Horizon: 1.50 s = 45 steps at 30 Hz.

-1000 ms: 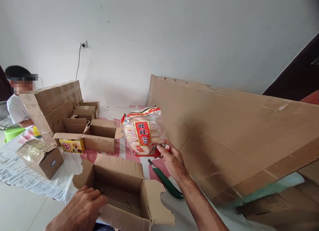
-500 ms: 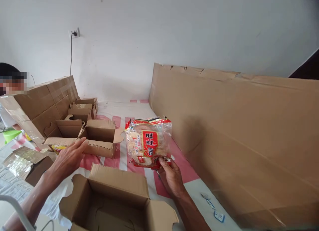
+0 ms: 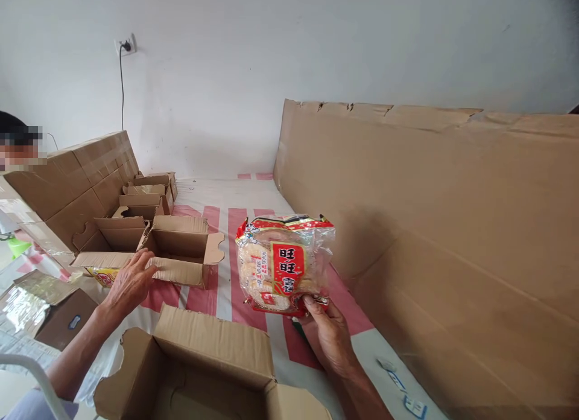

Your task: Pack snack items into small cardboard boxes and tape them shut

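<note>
My right hand (image 3: 332, 332) grips the lower right corner of a clear plastic bag of rice crackers (image 3: 289, 266) with red and white printing. The thumb lies on the front of the bag, which is held upright above the striped cloth. My left hand (image 3: 131, 281) is open, palm down, with its fingers stretched towards the front corner of an open cardboard box (image 3: 181, 270). Whether the fingertips touch that box I cannot tell. Below both hands stands a larger open cardboard box (image 3: 212, 335), its flaps folded out and no contents visible in it.
Several more open boxes (image 3: 108, 233) line the left, before a stack of taped cartons (image 3: 63, 184). A person's head (image 3: 18, 136) shows behind the stack. A tall cardboard panel (image 3: 429, 245) borders the right. A closed box (image 3: 49, 308) sits at lower left.
My right hand and the rice cracker bag have shifted slightly right in view. My left hand has moved slightly left and down, and the camera view has turned a little.
</note>
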Tool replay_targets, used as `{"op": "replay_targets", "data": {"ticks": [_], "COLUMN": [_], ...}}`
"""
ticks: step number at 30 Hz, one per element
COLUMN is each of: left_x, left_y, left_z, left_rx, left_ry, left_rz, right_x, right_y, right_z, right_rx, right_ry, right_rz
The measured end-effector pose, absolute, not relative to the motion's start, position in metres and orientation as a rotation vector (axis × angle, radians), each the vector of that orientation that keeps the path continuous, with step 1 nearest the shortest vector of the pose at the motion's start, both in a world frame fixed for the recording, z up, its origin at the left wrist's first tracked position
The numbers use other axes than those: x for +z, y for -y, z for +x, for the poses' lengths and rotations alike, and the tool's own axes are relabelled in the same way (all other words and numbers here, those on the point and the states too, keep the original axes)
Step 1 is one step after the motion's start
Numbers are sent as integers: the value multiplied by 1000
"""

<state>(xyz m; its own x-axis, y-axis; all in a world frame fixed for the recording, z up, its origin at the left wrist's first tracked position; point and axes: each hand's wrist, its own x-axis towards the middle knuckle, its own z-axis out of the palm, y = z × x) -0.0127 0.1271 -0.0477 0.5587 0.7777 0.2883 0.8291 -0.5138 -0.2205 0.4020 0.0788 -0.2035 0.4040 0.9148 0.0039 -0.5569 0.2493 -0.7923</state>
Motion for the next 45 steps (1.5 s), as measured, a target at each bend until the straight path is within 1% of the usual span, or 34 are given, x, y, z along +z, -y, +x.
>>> {"op": "replay_targets", "data": {"ticks": [4,11,20,24,29,36,40,45], "left_x": [-54,-75,-50,-47,-55,-58,-39,1], "left_y": [-138,-116,-145,-146,-132,-114,-110,-83], "left_z": [-11,-9,11,27,35,27,24,-1], "left_rx": [-222,-122,-93,-204,-309,-480,-651,-995], "left_ry": [1357,1313,1577,1609,1593,1679,1680,1663], "left_rz": [-2462,-2397,-2453,-2547,-2686,-2641,-2611,-2621], "right_x": [-205,-207,-205,-199,-198,-197,-190,-185], "right_y": [-79,-80,-81,-79,-72,-65,-63,-66], "right_z": [401,405,401,401,404,410,413,418], "right_rx": [1073,1065,1048,1056,1037,1072,1074,1096], "right_ry": [501,470,505,508,516,553,567,557], "right_rz": [-804,-795,-784,-773,-759,-754,-728,-703]}}
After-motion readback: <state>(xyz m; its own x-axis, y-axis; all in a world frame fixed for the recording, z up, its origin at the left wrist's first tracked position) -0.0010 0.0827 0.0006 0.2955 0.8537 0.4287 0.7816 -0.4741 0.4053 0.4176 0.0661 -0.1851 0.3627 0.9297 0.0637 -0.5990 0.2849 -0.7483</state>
